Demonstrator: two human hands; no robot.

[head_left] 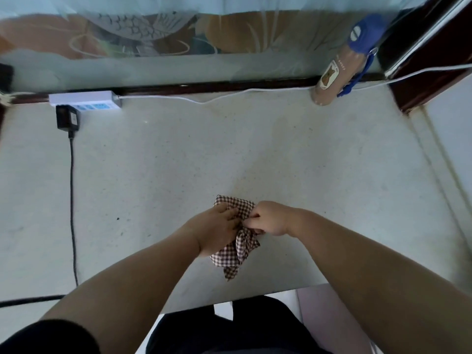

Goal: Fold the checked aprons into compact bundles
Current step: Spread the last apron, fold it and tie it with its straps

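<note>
A brown-and-white checked apron (238, 249) is bunched into a small bundle on the pale table (229, 154), near the front edge. My left hand (217, 229) lies over the bundle's left side, fingers wrapped round the cloth. My right hand (270, 218) pinches the cloth at the bundle's right edge with curled fingers. A loose end of the apron hangs toward me below both hands. Part of the bundle is hidden under my hands.
A white power strip (85, 98) lies at the back left with a black adapter (67, 118) plugged in; its black cable (72, 200) runs down the table's left side. A brown bottle with a blue cap (342, 62) stands at the back right. A white cord (217, 98) crosses the back edge.
</note>
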